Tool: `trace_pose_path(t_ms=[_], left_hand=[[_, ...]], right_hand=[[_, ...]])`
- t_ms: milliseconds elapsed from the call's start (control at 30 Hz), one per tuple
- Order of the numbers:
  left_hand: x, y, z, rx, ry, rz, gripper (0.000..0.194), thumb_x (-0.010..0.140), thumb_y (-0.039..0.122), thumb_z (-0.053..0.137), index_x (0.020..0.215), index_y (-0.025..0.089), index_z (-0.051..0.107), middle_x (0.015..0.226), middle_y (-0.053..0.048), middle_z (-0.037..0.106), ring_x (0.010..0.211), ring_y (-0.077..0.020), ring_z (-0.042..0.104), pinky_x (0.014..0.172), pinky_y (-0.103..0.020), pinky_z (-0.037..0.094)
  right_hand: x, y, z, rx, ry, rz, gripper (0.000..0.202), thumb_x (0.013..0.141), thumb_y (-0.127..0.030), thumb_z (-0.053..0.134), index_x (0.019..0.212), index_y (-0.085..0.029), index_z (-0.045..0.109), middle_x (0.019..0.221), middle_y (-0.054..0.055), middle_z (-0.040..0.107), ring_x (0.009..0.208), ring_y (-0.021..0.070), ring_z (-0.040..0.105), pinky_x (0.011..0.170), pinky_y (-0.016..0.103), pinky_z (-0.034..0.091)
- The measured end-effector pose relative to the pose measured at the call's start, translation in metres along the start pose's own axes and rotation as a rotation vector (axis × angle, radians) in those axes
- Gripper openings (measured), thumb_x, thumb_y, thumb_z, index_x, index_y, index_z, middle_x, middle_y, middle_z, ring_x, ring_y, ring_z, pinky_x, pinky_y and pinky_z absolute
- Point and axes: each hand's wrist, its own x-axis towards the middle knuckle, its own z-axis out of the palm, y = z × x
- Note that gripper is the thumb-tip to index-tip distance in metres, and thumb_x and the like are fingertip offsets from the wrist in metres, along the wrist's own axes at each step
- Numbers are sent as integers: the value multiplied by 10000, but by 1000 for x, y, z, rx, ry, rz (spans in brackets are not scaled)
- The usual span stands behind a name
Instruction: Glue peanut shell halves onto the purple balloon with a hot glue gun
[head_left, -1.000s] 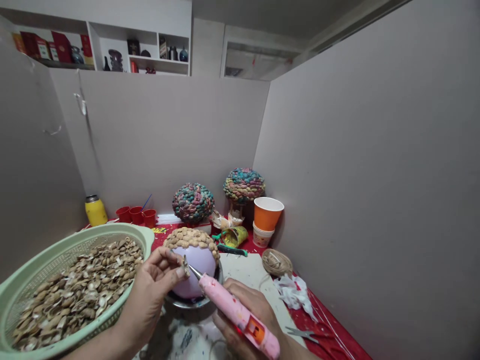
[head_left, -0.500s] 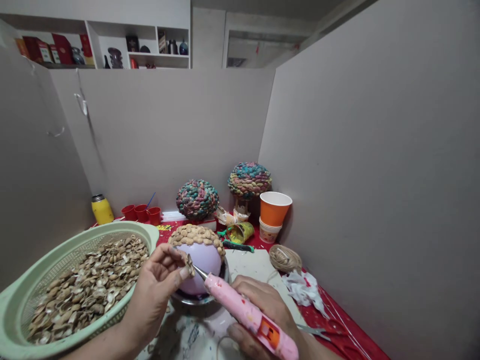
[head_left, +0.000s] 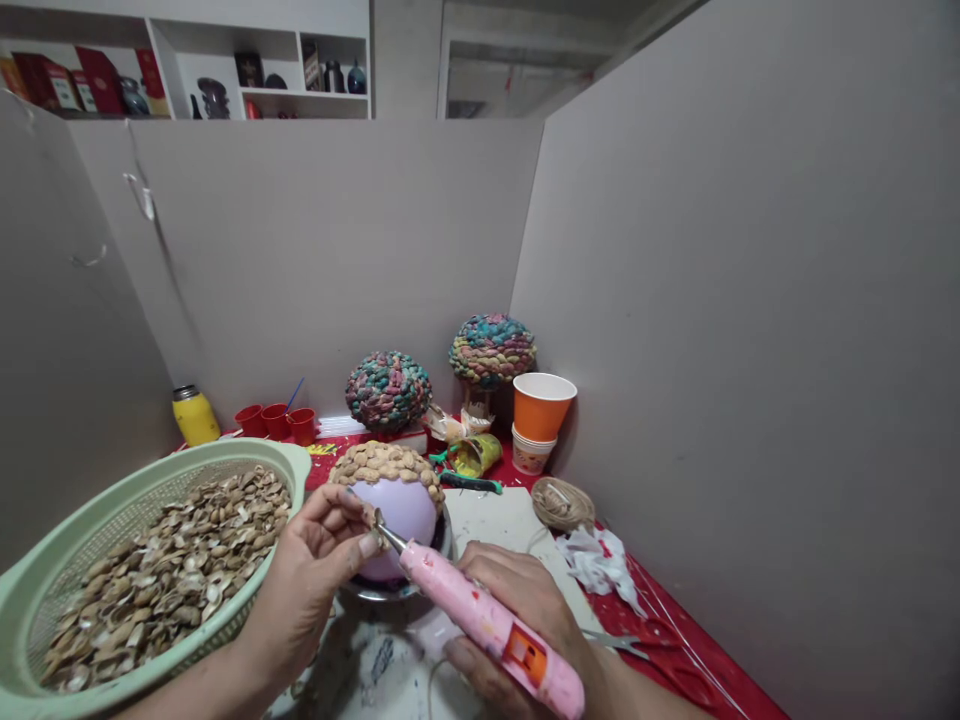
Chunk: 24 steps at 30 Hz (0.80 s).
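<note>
My left hand [head_left: 307, 585] pinches a small nut shell [head_left: 371, 520] between thumb and fingertips, close to a lilac ball [head_left: 401, 510]. The ball sits in a metal bowl [head_left: 358, 590], and its top is covered with glued shells [head_left: 382, 463]. My right hand [head_left: 525, 625] grips a pink glue gun [head_left: 491, 630], and its metal nozzle touches the held shell. A pale green basket [head_left: 97, 520] heaped with loose shells stands just left of my left hand.
At the back stand two shell-covered painted balls [head_left: 388, 390] [head_left: 491, 350], stacked orange cups [head_left: 541, 415], red cups [head_left: 274, 420] and a yellow jar [head_left: 195, 415]. A twine coil [head_left: 561, 502], white scraps [head_left: 596, 565] and scissors [head_left: 645, 655] lie on the right. Grey panels wall in the red table.
The view has shifted slightly. The glue gun's nozzle has come up against the shell in my left hand; both hands otherwise stay in place.
</note>
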Motion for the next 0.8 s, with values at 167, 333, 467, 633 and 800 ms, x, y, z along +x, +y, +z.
trace_pose_path(t_ms=[167, 333, 467, 633, 800], left_hand=[[0, -2, -3, 15, 2, -11, 351, 668, 258, 851, 865, 200, 566, 816, 20, 659, 777, -120, 584, 713, -217, 478], [1, -5, -5, 14, -10, -20, 345, 689, 237, 841, 877, 204, 554, 820, 23, 647, 771, -117, 587, 709, -220, 486], [2, -8, -7, 23, -27, -5, 330, 706, 228, 833, 889, 207, 560, 828, 25, 642, 767, -111, 585, 710, -213, 491], [3, -9, -9, 33, -35, 15, 303, 716, 208, 826, 882, 207, 573, 825, 28, 634, 760, -102, 578, 709, -200, 489], [2, -10, -8, 24, -39, -1, 308, 708, 202, 832, 876, 206, 574, 821, 28, 641, 757, -102, 581, 702, -197, 491]], right_hand=[[-2, 2, 3, -16, 3, -12, 278, 1021, -403, 360, 800, -235, 357, 648, -40, 432, 539, 129, 405, 522, 260, 311], [-4, 4, 3, -19, -9, -4, 271, 1008, -383, 398, 787, -230, 370, 648, -36, 441, 550, 129, 418, 532, 262, 318], [-3, 5, 4, -17, 2, -11, 265, 1009, -395, 392, 803, -228, 387, 651, -34, 438, 548, 131, 407, 525, 268, 305], [-4, 6, 6, -47, -7, -33, 251, 1007, -379, 395, 805, -230, 385, 644, -36, 435, 536, 134, 384, 512, 276, 286], [-6, 9, 7, -68, -11, -22, 254, 992, -363, 420, 781, -230, 378, 638, -36, 433, 542, 134, 398, 519, 276, 296]])
